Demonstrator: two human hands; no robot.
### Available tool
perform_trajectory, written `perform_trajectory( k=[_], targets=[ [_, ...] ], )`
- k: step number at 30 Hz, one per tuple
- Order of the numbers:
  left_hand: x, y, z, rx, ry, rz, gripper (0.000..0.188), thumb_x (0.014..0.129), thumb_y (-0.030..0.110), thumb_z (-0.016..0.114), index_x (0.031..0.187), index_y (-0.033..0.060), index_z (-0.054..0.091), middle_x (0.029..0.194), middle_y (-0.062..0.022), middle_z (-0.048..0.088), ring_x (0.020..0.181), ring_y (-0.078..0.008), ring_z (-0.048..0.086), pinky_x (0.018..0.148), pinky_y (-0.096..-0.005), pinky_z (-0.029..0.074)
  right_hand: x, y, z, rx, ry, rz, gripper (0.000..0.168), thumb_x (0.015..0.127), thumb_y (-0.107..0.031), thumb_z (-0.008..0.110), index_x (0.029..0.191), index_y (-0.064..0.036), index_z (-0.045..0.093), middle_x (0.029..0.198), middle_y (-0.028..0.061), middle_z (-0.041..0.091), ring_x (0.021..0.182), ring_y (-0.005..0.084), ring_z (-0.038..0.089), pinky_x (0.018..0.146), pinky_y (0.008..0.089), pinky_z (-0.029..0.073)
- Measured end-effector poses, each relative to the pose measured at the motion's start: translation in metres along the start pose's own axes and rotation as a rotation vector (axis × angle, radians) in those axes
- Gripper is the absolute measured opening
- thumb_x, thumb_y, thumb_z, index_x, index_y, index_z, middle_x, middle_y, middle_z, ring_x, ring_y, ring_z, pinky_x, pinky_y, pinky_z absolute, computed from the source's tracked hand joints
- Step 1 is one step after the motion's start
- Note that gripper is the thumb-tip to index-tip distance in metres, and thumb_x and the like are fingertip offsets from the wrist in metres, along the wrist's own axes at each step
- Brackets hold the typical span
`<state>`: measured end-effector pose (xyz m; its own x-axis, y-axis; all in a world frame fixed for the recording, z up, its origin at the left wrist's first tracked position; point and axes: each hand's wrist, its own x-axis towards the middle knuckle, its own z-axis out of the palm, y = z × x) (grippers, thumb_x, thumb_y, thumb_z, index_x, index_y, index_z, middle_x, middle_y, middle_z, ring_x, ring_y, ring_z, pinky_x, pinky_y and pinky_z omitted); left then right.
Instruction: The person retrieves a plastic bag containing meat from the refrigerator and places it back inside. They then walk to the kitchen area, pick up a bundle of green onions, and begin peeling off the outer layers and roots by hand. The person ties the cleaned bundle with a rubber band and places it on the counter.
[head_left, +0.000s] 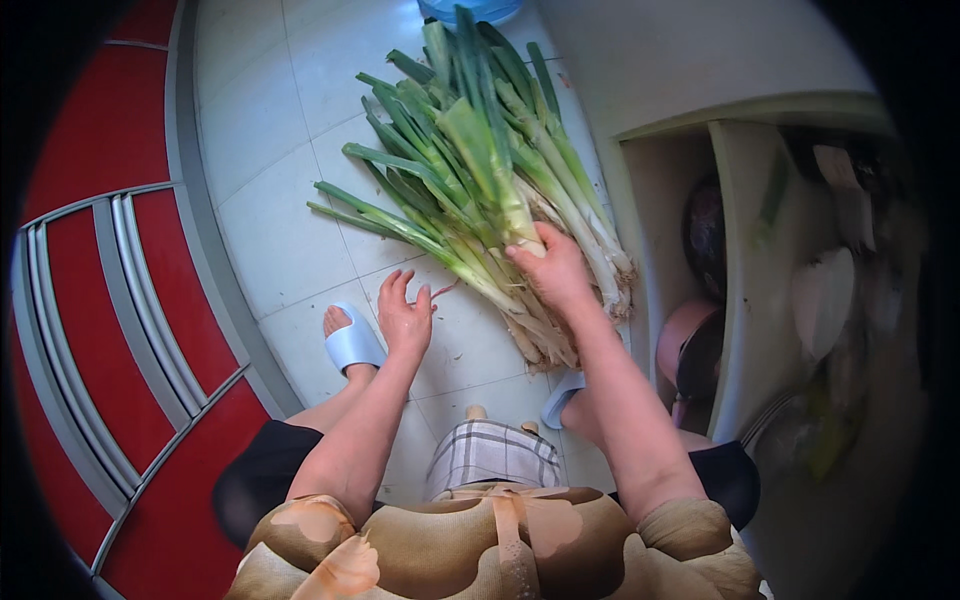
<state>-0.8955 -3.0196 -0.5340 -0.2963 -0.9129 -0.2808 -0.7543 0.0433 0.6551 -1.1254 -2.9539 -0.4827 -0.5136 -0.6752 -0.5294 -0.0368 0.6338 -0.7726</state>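
A large heap of leeks or large green onions (442, 172) lies on the tiled floor before me, green leaves pointing away and pale, rooted ends towards me. My right hand (553, 268) grips the white shank of one thick stalk (504, 176) above the heap; its lower end is hidden by my hand. My left hand (405, 307) is left of the heap, fingers apart and slightly curled, holding nothing. A thin reddish string (445, 289) lies on the floor beside my left fingertips; I cannot tell whether they touch it.
Red cabinet fronts (105, 300) with metal trim run along the left. On the right, an open cabinet (716, 277) holds a pink pot (686, 337) and other dark cookware. A blue translucent container (480, 9) stands beyond the leaves. My feet wear light blue slippers (352, 337) on the tiles (262, 232).
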Motion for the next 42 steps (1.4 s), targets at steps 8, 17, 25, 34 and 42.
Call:
perform_trajectory(
  k=[8, 17, 25, 34, 42],
  targets=[
    [0.021, 0.092, -0.025, -1.167, -0.461, -0.383, 0.040, 0.091, 0.019, 0.058, 0.126, 0.0050, 0.045, 0.116, -0.0137, 0.057, 0.102, -0.0247, 0.058, 0.083, -0.0382, 0.052, -0.054, -0.027, 0.037, 0.083, -0.201, -0.285, 0.044, 0.076, -0.033, 0.071, 0.109, -0.005, 0.062, 0.091, 0.0173, 0.067, 0.082, 0.0309, 0.065, 0.075, 0.0387, 0.051],
    [0.007, 0.123, -0.137, -1.464, -0.464, -0.375, 0.043, 0.093, 0.023, 0.056, 0.132, 0.0121, 0.042, 0.127, -0.0086, 0.052, 0.121, -0.0244, 0.048, 0.102, -0.0519, 0.037, -0.012, 0.054, -0.055, 0.026, 0.196, 0.210, 0.037, 0.077, -0.031, 0.065, 0.105, -0.006, 0.066, 0.096, 0.0113, 0.069, 0.089, 0.0250, 0.065, 0.083, 0.0338, 0.049],
    [-0.031, 0.148, -0.203, -1.275, -0.136, -0.495, 0.042, 0.092, 0.016, 0.058, 0.130, 0.0076, 0.042, 0.125, -0.0119, 0.051, 0.116, -0.0273, 0.050, 0.101, -0.0447, 0.038, -0.015, 0.069, -0.071, -0.401, 0.398, 0.207, 0.046, 0.077, -0.026, 0.067, 0.119, -0.008, 0.058, 0.119, 0.0145, 0.059, 0.112, 0.0303, 0.055, 0.095, 0.0378, 0.043],
    [-0.010, 0.164, -0.191, -1.199, -0.004, -0.535, 0.041, 0.087, 0.015, 0.065, 0.125, 0.0091, 0.049, 0.107, -0.0061, 0.054, 0.099, -0.0176, 0.052, 0.091, -0.0331, 0.044, 0.014, 0.076, -0.074, -0.613, 0.204, 0.213, 0.044, 0.077, -0.020, 0.067, 0.118, -0.009, 0.056, 0.121, 0.0147, 0.055, 0.113, 0.0329, 0.052, 0.097, 0.0427, 0.042],
    [-0.004, 0.162, -0.199, -1.222, 0.020, -0.552, 0.038, 0.089, 0.017, 0.064, 0.124, 0.0104, 0.054, 0.104, -0.0033, 0.059, 0.094, -0.0140, 0.056, 0.087, -0.0307, 0.047, 0.009, 0.085, -0.053, -0.368, 0.333, 0.034, 0.036, 0.075, -0.021, 0.067, 0.106, -0.005, 0.057, 0.114, 0.0147, 0.057, 0.106, 0.0330, 0.055, 0.089, 0.0398, 0.045]
  ],
)
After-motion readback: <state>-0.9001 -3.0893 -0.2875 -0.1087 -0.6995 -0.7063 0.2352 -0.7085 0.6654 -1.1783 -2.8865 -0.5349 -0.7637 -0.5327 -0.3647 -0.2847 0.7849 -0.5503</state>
